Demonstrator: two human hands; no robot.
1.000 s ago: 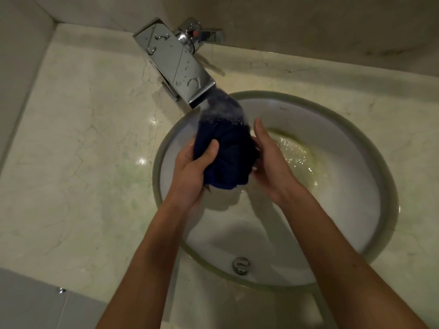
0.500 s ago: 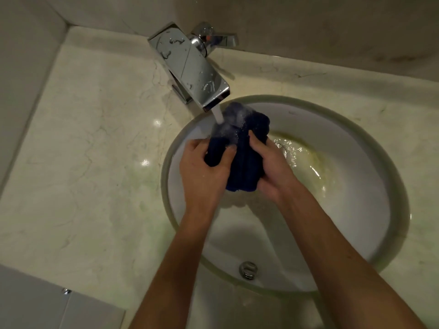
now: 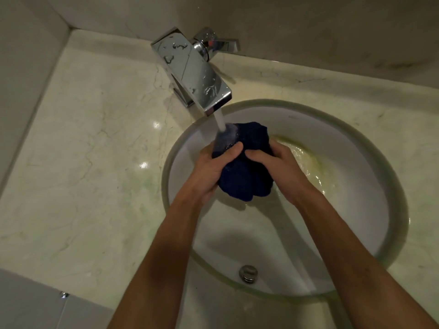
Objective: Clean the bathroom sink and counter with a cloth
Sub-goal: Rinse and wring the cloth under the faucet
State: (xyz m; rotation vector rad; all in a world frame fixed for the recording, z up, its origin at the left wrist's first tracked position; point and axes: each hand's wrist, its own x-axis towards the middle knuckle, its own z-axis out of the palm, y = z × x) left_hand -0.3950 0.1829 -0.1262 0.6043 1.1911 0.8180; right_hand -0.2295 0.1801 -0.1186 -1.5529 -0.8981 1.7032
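Note:
A bunched dark blue cloth [image 3: 244, 179] hangs over the round white sink [image 3: 356, 210]. My left hand [image 3: 213, 169] grips its left side with the thumb across the top. My right hand [image 3: 278, 167] grips its right side, thumb laid over the cloth. Water runs from the chrome faucet [image 3: 194, 70] onto the cloth's top left corner. The pale marble counter [image 3: 83, 162] surrounds the sink.
The faucet's lever handle [image 3: 218, 43] sticks out toward the back wall. A chrome overflow fitting [image 3: 248, 273] sits on the sink's near wall. Yellowish water pools at the sink's right side [image 3: 308, 162]. Walls close in the counter at left and behind.
Both hands have closed tighter round the cloth, and the right thumb now lies across it. The cloth sits lower beneath the spout, and the view has shifted so the sink sits further right.

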